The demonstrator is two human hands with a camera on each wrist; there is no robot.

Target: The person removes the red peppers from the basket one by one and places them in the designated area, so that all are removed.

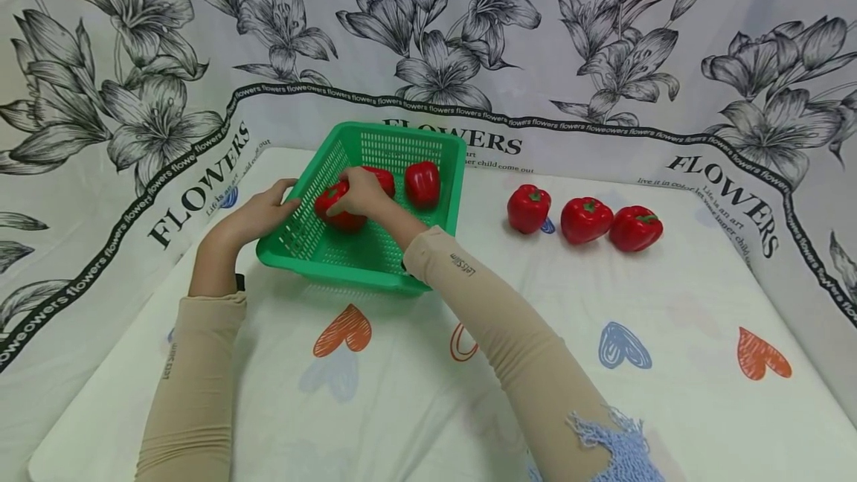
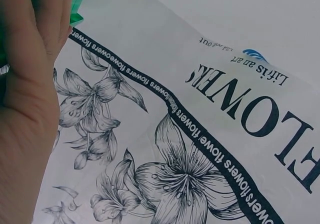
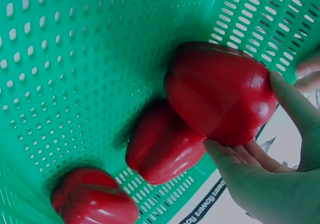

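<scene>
In the head view my right hand (image 1: 361, 193) reaches into a green basket (image 1: 395, 281) and grips a red bell pepper (image 1: 344, 218) near its left wall. The right wrist view shows this bell pepper (image 3: 220, 91) held between thumb and fingers, overlapping a second bell pepper (image 3: 162, 144). A third bell pepper (image 1: 422, 184) lies at the basket's back right. My left hand (image 1: 257, 214) is at the basket's left rim, its fairly straight fingers touching the outside edge. In the left wrist view, the left hand (image 2: 27, 84) covers much of the green wall.
Right of the basket, three more red bell peppers stand in a row: a left one (image 1: 529, 208), a middle one (image 1: 586, 220) and a right one (image 1: 636, 228). They sit on a white tablecloth (image 1: 535, 303) printed with hearts. A flower-printed curtain (image 1: 428, 28) rises behind the table.
</scene>
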